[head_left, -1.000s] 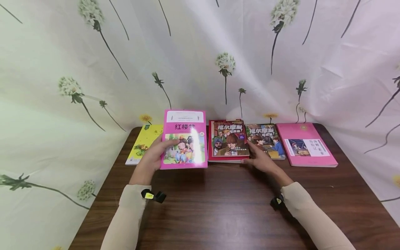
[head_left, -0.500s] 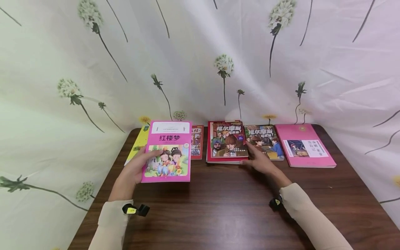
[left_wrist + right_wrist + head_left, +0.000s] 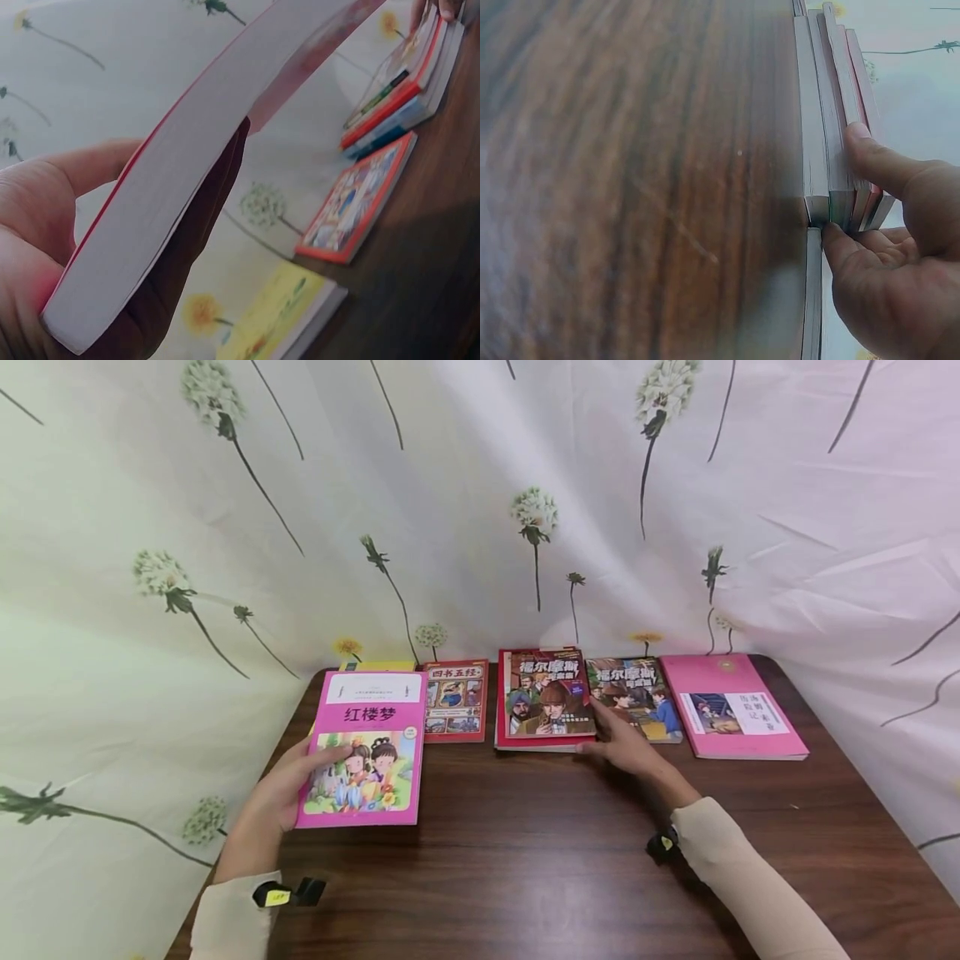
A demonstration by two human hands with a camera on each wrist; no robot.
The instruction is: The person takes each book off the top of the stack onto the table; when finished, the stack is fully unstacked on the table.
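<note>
My left hand [image 3: 273,793] holds a bright pink paperback book [image 3: 363,752] by its left side, cover up and raised above the table. In the left wrist view, the thumb lies over the cover and the fingers [image 3: 199,240] are beneath the white page block [image 3: 150,202]. My right hand [image 3: 626,747] grips the front right corner of a stack of books [image 3: 551,697], topped by a dark red detective comic. The right wrist view shows the thumb [image 3: 862,146] against the page edges and the other fingers at the stack's side.
Behind the pink book, a yellow book [image 3: 378,666] is mostly hidden. Beside it lies a red-bordered comic [image 3: 455,702]. Right of the stack are a brown comic [image 3: 636,697] and another pink book [image 3: 738,710]. A flowered curtain [image 3: 465,527] hangs behind the wooden table [image 3: 525,860].
My left hand has carried the pink book left and toward me, uncovering the red-bordered comic and covering most of the yellow book. My right hand has stayed at the stack.
</note>
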